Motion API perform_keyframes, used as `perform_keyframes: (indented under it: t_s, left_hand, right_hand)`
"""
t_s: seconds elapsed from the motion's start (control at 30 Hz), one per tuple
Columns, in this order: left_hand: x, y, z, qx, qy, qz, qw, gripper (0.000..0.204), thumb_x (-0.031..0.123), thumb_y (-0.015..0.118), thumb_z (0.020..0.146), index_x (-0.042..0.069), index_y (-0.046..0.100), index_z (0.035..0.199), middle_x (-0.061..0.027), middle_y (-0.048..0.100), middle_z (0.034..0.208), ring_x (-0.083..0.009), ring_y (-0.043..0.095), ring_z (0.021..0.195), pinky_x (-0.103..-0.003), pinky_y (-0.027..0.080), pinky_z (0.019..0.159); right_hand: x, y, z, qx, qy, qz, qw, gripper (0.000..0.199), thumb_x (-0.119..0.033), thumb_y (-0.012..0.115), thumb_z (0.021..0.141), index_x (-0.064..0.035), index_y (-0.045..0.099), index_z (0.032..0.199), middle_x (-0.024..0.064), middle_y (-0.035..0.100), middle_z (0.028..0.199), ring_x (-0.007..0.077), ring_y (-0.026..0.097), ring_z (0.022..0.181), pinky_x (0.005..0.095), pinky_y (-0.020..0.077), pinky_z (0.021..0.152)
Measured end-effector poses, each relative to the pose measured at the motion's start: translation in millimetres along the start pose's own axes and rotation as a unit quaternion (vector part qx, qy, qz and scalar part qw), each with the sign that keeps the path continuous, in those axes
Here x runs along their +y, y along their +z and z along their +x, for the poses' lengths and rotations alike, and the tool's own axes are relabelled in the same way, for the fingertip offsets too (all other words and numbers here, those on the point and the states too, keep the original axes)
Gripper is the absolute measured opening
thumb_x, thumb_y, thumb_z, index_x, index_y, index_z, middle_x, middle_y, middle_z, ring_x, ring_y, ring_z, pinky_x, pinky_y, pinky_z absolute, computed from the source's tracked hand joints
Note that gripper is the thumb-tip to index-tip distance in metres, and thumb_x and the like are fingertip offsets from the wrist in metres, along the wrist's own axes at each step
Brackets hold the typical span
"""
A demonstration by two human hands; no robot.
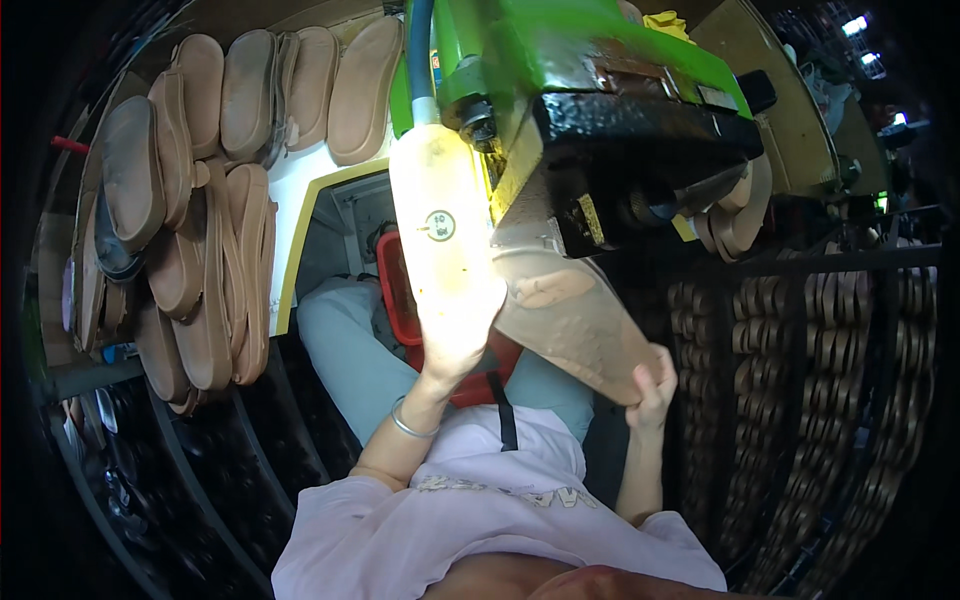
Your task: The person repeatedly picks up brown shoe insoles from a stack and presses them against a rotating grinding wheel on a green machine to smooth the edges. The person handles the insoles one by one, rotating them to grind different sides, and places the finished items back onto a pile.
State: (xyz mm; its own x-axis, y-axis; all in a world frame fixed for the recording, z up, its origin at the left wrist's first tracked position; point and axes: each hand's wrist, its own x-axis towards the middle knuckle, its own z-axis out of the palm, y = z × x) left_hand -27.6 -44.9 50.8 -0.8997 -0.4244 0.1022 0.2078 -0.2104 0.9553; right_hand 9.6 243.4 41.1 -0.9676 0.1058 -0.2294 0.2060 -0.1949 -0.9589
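My right hand point(652, 385) has its fingers curled on the lower right edge of a broad, flat tan piece point(580, 320). This piece looks glossy, perhaps see-through, with a paler oval patch near its upper end; its exact kind I cannot make out. My left hand point(458, 345), a bangle on its wrist, reaches up behind a glaring work lamp point(440, 190). Glare and the lamp hide its fingers, so what it holds does not show. Directly above the tan piece stands a green machine point(600, 50) with a black, oily underside point(640, 150).
Tan shoe soles point(365, 90) lie piled on the left, some against cardboard. A red container point(395, 290) sits between my knees. Racks point(840, 330) full of soles stand on the right. More soles point(740, 215) lie beside the machine, near a cardboard box point(765, 90).
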Motion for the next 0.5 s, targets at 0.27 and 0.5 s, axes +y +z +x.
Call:
perform_keyframes:
  t_s: [0.27,0.5]
  left_hand:
    - [27,-16,2,-0.037,0.002,0.039,0.999,0.033,-0.003,0.062,0.083,-0.007,0.057,0.115,-0.0114,0.063,0.106,-0.0175,0.061,0.097,-0.029,0.046,0.09]
    - [61,-39,3,-0.055,-0.07,0.1,0.991,0.027,-0.001,0.064,0.083,-0.006,0.059,0.109,-0.0103,0.065,0.099,-0.0148,0.061,0.093,-0.026,0.048,0.085]
  right_hand:
    - [-71,37,93,-0.031,-0.057,-0.053,0.997,0.036,-0.01,0.069,0.082,0.0048,0.054,0.111,0.009,0.062,0.101,0.0139,0.059,0.093,0.0259,0.0463,0.084]
    - [-91,96,126,-0.131,-0.072,-0.058,0.987,0.031,-0.011,0.067,0.084,0.0017,0.057,0.11,0.0068,0.062,0.1,0.0122,0.059,0.091,0.0247,0.0461,0.081]
